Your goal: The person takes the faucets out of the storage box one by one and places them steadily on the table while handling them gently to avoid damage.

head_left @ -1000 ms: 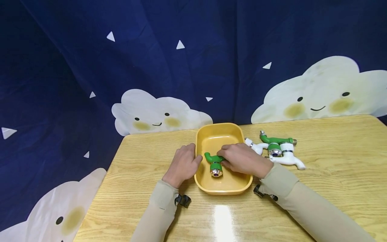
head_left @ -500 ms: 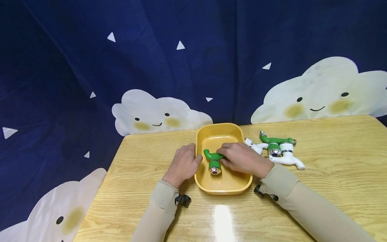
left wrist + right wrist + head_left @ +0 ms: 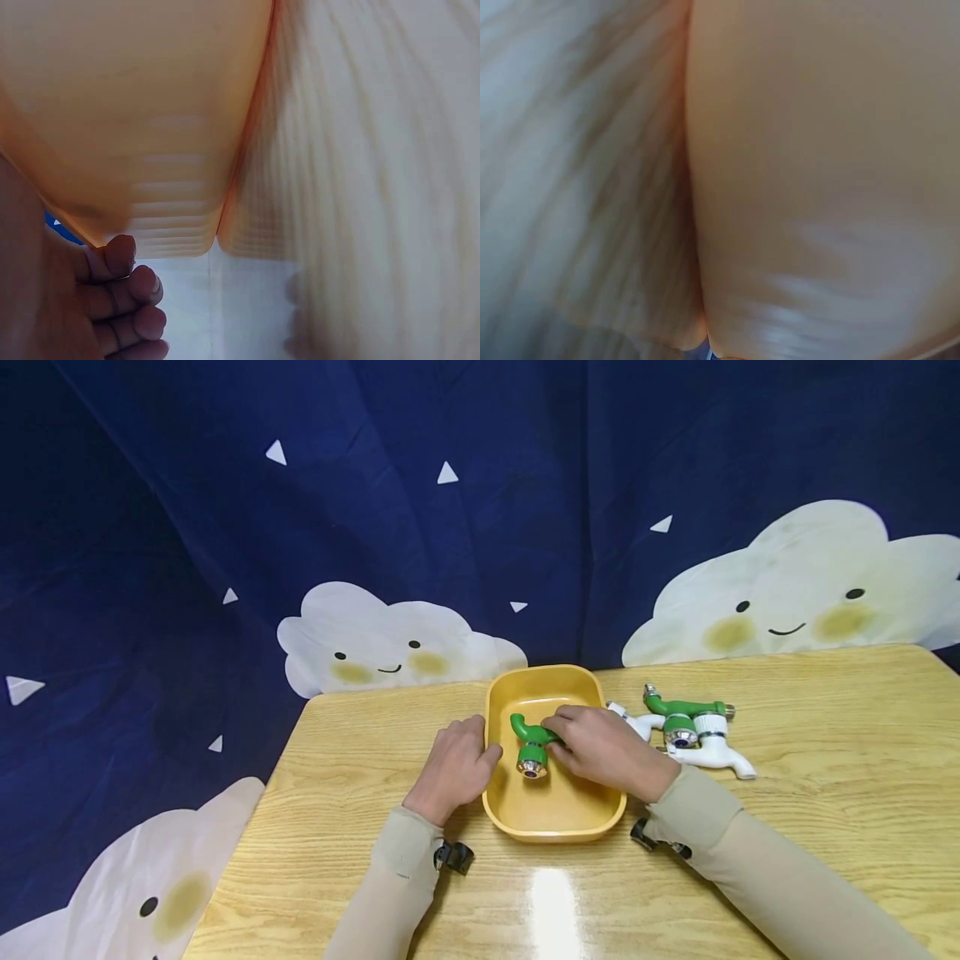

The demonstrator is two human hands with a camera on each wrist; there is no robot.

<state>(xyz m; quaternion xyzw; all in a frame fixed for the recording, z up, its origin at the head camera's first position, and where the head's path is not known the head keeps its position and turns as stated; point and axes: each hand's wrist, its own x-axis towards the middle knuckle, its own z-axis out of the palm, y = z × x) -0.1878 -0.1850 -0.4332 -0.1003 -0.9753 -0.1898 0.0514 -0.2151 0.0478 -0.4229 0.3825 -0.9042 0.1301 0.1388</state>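
Note:
Inside a yellow plastic basin (image 3: 551,822), my right hand (image 3: 600,745) pinches one end of a green faucet (image 3: 532,756). Its curved spout points left and its chrome-capped knob faces me. My fingertips cover the faucet's right end. My left hand (image 3: 455,768) grips the basin's left rim, thumb over the edge. In the left wrist view, the curled fingers (image 3: 124,307) of that hand lie beside the basin's outer wall (image 3: 150,112). The right wrist view is filled by the basin's outer wall (image 3: 817,150) and the tabletop; hand and faucet are hidden there.
Right of the basin, another green faucet (image 3: 693,708) lies against a white faucet (image 3: 716,753). A second white faucet (image 3: 643,724) is partly hidden behind my right hand. Everything stands on a wooden table (image 3: 360,735), with a dark blue cloud-print curtain (image 3: 480,543) behind it.
The green faucet in my right hand has shifted away from me, toward the basin's far side, its knob rising in the view. My left hand stays put at the rim.

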